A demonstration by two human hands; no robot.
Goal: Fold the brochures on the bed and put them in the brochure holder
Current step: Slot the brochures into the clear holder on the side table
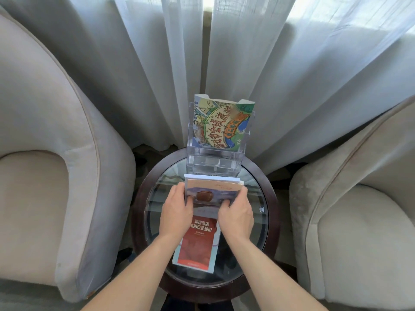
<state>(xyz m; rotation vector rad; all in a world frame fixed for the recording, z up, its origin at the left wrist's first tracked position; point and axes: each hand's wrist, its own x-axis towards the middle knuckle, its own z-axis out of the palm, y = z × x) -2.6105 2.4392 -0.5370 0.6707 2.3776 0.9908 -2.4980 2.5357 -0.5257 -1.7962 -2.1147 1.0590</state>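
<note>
A clear acrylic brochure holder (213, 161) stands at the far side of a round glass table (258, 223). A colourful map brochure (224, 124) sits upright in its back tier. Just in front of the holder, my left hand (177, 212) and my right hand (235, 215) grip the two sides of a stack of folded brochures (213, 189), whose top one is beige and purple with a brown oval. A red brochure (198, 241) with white lettering lies flat on the glass below my hands, partly hidden by them.
A beige armchair (45, 153) stands left of the table and another armchair (350, 212) right of it. White sheer curtains (157, 63) hang behind the holder. The table has a dark wooden rim (138, 212).
</note>
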